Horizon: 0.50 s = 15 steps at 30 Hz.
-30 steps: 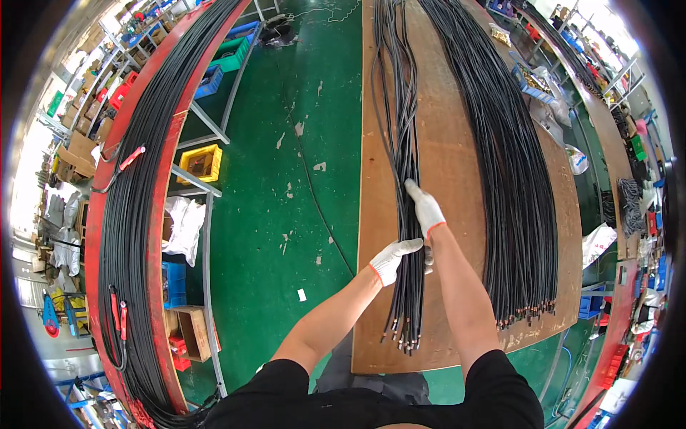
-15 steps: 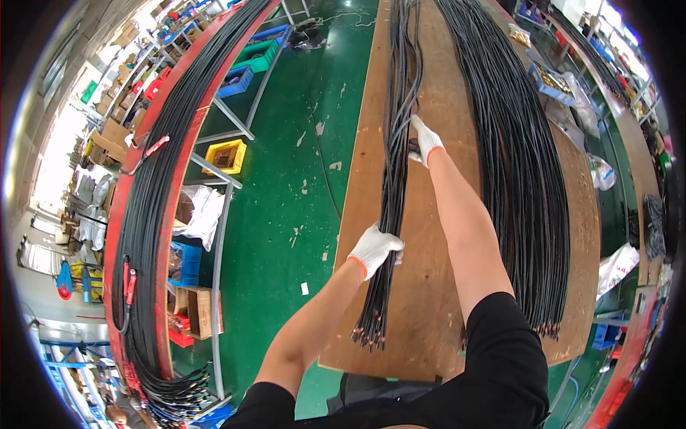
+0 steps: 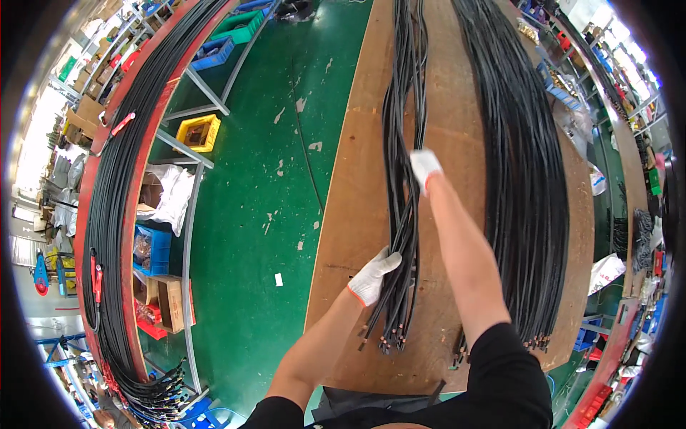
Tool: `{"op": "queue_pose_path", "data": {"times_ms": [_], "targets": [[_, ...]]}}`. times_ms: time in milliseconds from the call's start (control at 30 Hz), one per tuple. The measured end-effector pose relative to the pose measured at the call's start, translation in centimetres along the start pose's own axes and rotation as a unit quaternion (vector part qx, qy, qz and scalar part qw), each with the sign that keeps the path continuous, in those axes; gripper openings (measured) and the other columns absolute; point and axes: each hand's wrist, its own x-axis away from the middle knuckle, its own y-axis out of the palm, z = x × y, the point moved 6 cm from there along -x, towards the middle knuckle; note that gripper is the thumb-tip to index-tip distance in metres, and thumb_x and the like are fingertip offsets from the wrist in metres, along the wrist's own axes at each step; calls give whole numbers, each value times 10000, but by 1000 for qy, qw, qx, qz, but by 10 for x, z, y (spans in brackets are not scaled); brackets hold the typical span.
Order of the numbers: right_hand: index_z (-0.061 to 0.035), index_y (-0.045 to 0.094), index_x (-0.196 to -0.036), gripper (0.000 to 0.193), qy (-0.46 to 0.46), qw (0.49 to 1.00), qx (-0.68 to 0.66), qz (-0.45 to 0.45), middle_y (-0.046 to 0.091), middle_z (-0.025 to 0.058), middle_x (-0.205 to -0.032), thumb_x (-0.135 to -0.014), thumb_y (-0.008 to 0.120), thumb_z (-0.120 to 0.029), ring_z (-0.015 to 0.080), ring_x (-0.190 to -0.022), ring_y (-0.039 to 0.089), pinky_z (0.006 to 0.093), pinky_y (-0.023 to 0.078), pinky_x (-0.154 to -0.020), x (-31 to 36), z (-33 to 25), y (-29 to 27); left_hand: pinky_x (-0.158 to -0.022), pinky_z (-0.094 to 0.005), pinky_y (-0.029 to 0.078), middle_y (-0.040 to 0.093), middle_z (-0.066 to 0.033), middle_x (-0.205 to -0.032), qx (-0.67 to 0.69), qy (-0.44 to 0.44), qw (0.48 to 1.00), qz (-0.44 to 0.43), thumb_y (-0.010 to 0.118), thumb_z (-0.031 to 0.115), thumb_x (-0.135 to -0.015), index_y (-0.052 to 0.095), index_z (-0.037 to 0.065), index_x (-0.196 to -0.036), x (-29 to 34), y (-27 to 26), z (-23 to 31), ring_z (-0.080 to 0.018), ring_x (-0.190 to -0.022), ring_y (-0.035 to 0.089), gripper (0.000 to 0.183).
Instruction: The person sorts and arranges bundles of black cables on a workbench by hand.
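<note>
A long bundle of black cables (image 3: 401,114) with bare copper-coloured ends runs lengthwise along the brown wooden table (image 3: 350,193). My left hand (image 3: 373,277), in a white knit glove with an orange cuff, cups the bundle from its left side near the cut ends. Its thumb lies over the top, while its fingers pass beneath the cables and are mostly hidden. Farther up, my right hand (image 3: 426,170), gloved the same way, is closed at the bundle's right side; its fingertips are hidden. Below my hands the cable ends fan out loosely.
A wider pile of black cables (image 3: 525,193) lies along the table's right side. Across the green floor (image 3: 250,214) at left, a red-edged bench (image 3: 153,154) carries more cables and red-handled tools. Beneath that bench are a yellow crate (image 3: 198,134) and a blue bin (image 3: 152,249).
My right hand has come nearer along the bundle, and my left hand's grip has loosened slightly. The cables have spread wider, with their ends more fanned out. The view has shifted slightly rightward.
</note>
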Motion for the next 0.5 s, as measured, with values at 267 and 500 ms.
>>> {"op": "queue_pose_path", "data": {"times_ms": [267,500], "targets": [[42,706,-1083,279,146,959,-239,47,732,148,-864,-933,612,-174,248,-803,686,393,532,-746,269,-132,66,-907,-364,564,709,-37,-1052,-40,32,996,80,852,222,-898,617,98,-1237,60,10,-11,-201,-963,696,431],[-28,729,-1123,297,170,862,-472,-76,744,124,-938,-998,636,-280,270,-864,715,425,562,-754,271,-127,56,-820,-313,537,690,-2,-1016,-321,248,894,191,830,109,-773,648,62,-1234,63,81,4,-120,-938,640,498]]}}
